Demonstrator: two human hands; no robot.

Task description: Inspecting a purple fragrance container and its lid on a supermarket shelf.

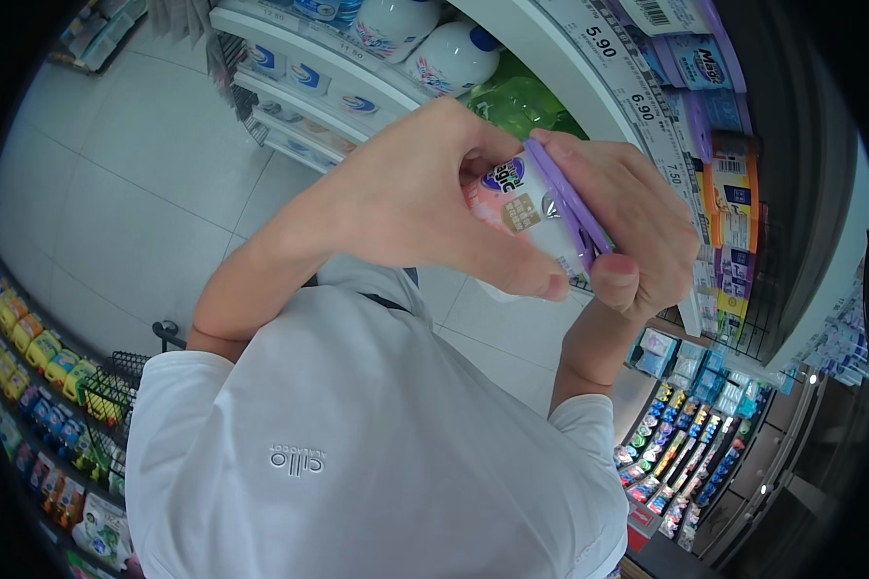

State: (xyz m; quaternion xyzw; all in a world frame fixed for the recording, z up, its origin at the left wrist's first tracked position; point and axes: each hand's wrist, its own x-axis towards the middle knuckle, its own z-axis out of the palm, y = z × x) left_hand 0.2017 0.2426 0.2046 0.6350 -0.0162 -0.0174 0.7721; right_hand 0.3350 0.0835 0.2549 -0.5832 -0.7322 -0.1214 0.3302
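Both hands are raised in front of my chest, around one small white and pink container (pixel 496 206) with a Natural Magic label. It lies tilted on its side, its purple plastic lid (pixel 561 192) facing right. My left hand (pixel 427 206) wraps round the container's body, with the thumb along its near side. At the other end, my right hand (pixel 641 224) grips the purple lid, thumb pressed at its lower edge and fingers over the top. A narrow dark gap shows in the purple part near my right thumb. My left fingertips are mostly hidden behind the container.
A store shelf with a price strip (pixel 644 108) runs close beyond my right hand, stocked with purple and orange packages (pixel 731 195). White bottles (pixel 452 58) stand on shelving ahead. Behind on the left are yellow bottles (pixel 43 351) and a black wire basket (pixel 119 380). Tiled floor (pixel 137 181) lies left.
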